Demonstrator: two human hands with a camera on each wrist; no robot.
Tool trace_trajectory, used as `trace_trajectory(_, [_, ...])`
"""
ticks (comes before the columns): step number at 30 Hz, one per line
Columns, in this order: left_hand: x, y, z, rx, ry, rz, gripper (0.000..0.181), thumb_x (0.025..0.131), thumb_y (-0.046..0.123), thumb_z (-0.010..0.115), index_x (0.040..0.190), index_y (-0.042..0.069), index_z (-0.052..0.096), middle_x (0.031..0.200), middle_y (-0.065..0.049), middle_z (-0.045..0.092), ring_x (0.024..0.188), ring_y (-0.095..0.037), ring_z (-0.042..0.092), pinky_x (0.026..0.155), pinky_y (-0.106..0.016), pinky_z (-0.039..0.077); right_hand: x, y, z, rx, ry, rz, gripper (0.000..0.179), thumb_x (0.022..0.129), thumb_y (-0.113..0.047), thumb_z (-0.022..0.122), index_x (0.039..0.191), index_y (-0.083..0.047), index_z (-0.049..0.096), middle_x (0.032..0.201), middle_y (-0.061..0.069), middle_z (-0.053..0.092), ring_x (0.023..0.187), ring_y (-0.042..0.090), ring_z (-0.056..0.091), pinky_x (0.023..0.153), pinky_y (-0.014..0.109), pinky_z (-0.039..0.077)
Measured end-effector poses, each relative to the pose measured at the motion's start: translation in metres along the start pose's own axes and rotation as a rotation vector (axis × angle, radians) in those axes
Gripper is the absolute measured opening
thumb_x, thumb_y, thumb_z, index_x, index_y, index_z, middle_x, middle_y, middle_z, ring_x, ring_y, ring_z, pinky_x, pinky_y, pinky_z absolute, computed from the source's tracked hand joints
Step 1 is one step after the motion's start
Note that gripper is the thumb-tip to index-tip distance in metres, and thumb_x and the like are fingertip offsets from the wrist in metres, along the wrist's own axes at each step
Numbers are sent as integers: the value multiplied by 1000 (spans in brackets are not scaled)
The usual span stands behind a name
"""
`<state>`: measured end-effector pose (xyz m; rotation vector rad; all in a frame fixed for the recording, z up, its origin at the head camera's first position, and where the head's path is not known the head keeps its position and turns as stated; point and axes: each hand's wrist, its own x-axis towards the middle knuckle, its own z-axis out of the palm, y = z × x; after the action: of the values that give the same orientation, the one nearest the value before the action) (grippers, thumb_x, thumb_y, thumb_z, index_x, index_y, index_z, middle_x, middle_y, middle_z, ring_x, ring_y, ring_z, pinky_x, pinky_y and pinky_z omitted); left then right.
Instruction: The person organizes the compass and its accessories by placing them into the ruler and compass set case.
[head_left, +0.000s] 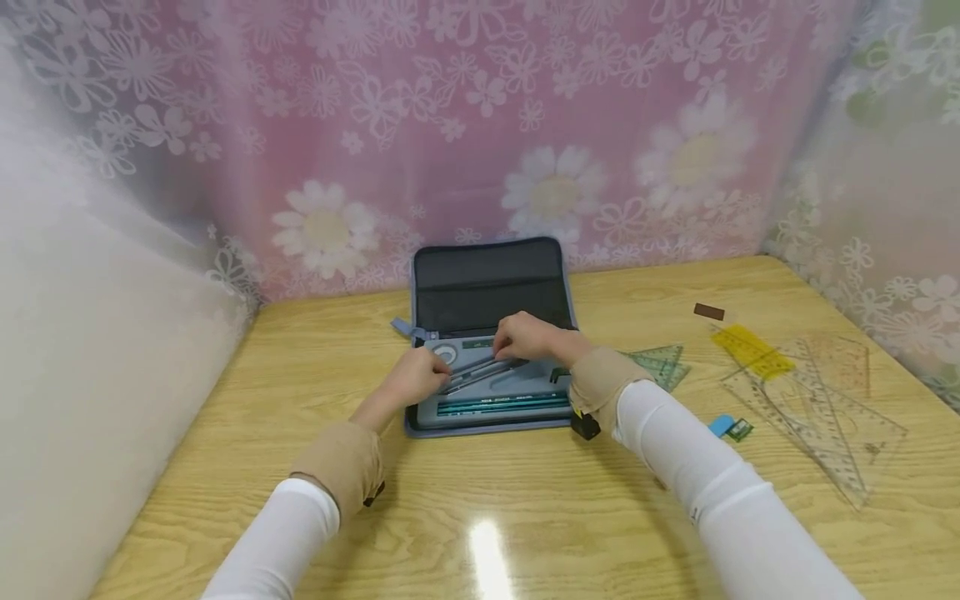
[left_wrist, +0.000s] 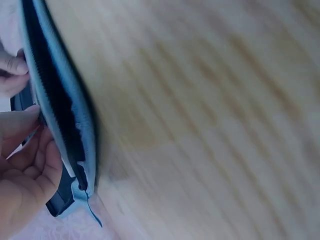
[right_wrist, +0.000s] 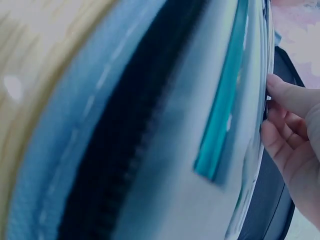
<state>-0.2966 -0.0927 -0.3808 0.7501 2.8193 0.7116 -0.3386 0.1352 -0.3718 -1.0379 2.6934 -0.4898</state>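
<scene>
A blue-edged zip case (head_left: 480,432) lies open on the table, its black lid (head_left: 491,287) leaning back. Across its grey tray, a slim metal drawing compass (head_left: 477,372) slants up to the right. My left hand (head_left: 415,377) pinches the compass at its left end, thumb and fingertips close together. At the other end, the fingers of my right hand (head_left: 525,335) pinch it, low over the tray. Teal pencils (head_left: 502,406) lie in the front slot; in the right wrist view a teal pencil (right_wrist: 220,115) shows beside my right fingers. A white ring-shaped piece (head_left: 446,353) sits at the back left.
On the right of the table lie clear set squares (head_left: 817,417), a yellow plastic template (head_left: 752,350), a green set square (head_left: 663,364), a blue piece (head_left: 721,425), a small green item (head_left: 740,430) and a brown strip (head_left: 708,312). A flowered curtain (head_left: 450,150) hangs behind.
</scene>
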Motion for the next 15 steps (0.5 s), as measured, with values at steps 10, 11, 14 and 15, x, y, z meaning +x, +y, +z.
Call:
trace_trajectory(10, [1,8,0,79,67,45,34,77,-11,52,51,10,56,50,3,33,50,-10,23,48,-23,24,0,1,-2,14,9,32,12,88,-11,63,95,-7,72,93,3,64,86,17,60,75,30,50])
trace_trajectory(11, [2,9,1,89,80,54,36,76,-12,52,49,12,52,49,6,28,49,-10,21,48,-23,22,0,0,-2,35,2,65,11,88,-11,63,94,-8,72,92,3,64,85,17,60,75,30,50])
trace_trajectory(14, [2,10,3,108,106,65,40,73,-14,51,45,14,45,47,7,20,48,-10,17,47,-23,18,1,-1,-3,125,-22,164,8,87,-11,64,91,-10,71,89,1,65,83,15,59,73,30,49])
trace_trajectory(15, [2,10,3,113,111,64,40,73,-14,51,44,14,45,47,7,21,48,-10,18,46,-22,18,1,-1,-4,154,-30,196,7,87,-10,64,90,-10,71,88,1,64,81,15,58,72,30,49])
